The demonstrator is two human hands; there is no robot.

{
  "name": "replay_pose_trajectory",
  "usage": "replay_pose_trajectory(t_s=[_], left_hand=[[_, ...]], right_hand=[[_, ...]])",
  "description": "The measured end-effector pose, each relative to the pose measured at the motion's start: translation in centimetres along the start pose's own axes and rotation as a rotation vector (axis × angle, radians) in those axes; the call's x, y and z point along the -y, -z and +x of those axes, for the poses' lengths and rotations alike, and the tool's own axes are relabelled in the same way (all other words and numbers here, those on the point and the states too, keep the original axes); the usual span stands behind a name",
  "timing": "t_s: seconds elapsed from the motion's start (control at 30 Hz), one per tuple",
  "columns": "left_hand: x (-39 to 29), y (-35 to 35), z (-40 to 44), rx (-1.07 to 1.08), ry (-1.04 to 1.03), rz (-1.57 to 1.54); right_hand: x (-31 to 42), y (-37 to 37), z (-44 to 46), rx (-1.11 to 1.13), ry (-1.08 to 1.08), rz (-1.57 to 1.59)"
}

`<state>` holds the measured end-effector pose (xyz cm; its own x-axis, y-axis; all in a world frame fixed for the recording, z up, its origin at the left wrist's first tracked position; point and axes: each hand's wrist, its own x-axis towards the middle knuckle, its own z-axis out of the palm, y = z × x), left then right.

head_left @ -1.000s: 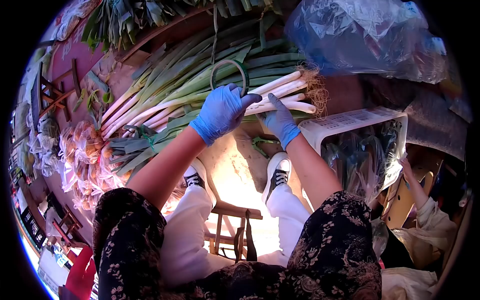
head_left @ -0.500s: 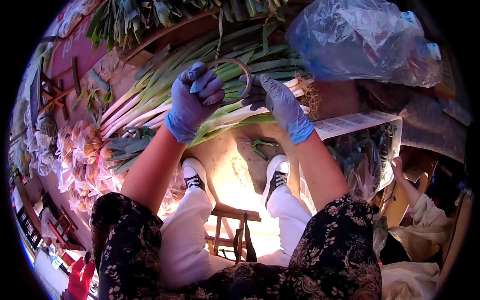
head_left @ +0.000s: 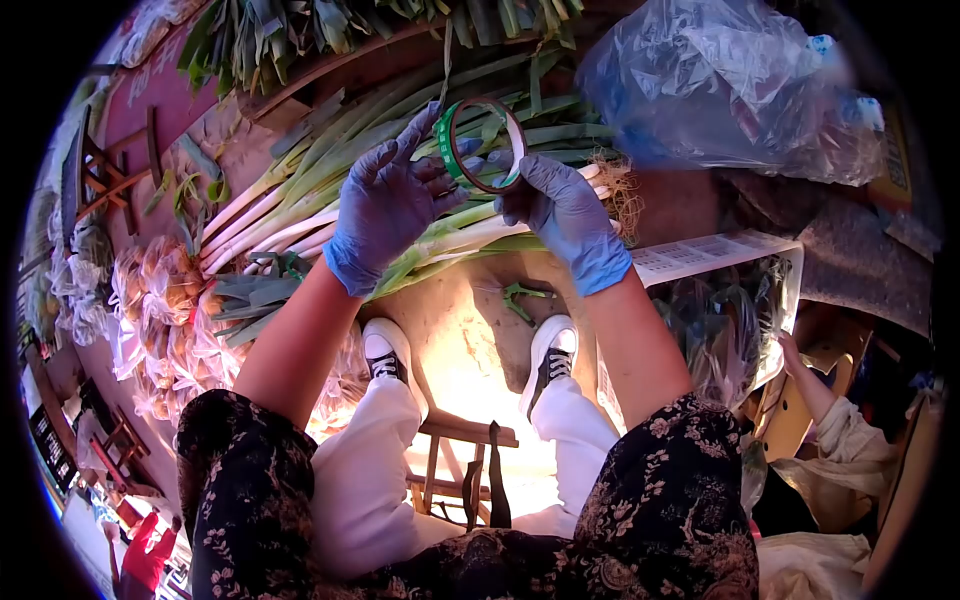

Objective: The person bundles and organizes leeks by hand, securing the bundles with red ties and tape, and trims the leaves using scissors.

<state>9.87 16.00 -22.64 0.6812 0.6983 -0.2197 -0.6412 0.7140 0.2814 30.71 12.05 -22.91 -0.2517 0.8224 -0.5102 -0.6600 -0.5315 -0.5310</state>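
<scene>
A roll of green printed tape (head_left: 446,143) is held upright in front of me, above a bundle of leeks (head_left: 290,215). My right hand (head_left: 568,210), in a blue-grey glove, grips the roll's right lower edge between thumb and fingers. My left hand (head_left: 392,205), gloved the same way, is at the roll's left side with its index finger stretched up and the other fingers loosely bent apart. Whether its fingertips touch the tape I cannot tell. The leeks lie with their white stems and roots (head_left: 615,195) partly behind my right hand.
A big clear plastic bag (head_left: 720,95) stands at the upper right. Below it is a white crate (head_left: 720,255) with bagged greens. Bagged produce (head_left: 165,300) lies left. A small green object (head_left: 522,298) lies between my shoes. Another person's arm (head_left: 808,380) shows at right.
My left hand has gone from closed fingers to spread ones, index pointing up. The tape roll has turned, so its green printed side now shows. My right hand stays on it.
</scene>
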Motion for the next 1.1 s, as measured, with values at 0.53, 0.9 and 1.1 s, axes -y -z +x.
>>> replay_pose_trajectory(t_s=[0.53,0.9,1.1], left_hand=[[3.7,0.0,0.6,-0.163,-0.327,1.831],[1.6,1.7,1.7,0.451,-0.199,2.296],[2.7,2.3,1.8,0.215,0.044,2.298]], right_hand=[[-1.4,-1.2,-1.2,-0.238,0.488,-1.102],[4.4,6.8,-1.7,-0.341,0.718,-1.584],[4.5,6.9,-3.5,-0.161,0.296,-1.333]])
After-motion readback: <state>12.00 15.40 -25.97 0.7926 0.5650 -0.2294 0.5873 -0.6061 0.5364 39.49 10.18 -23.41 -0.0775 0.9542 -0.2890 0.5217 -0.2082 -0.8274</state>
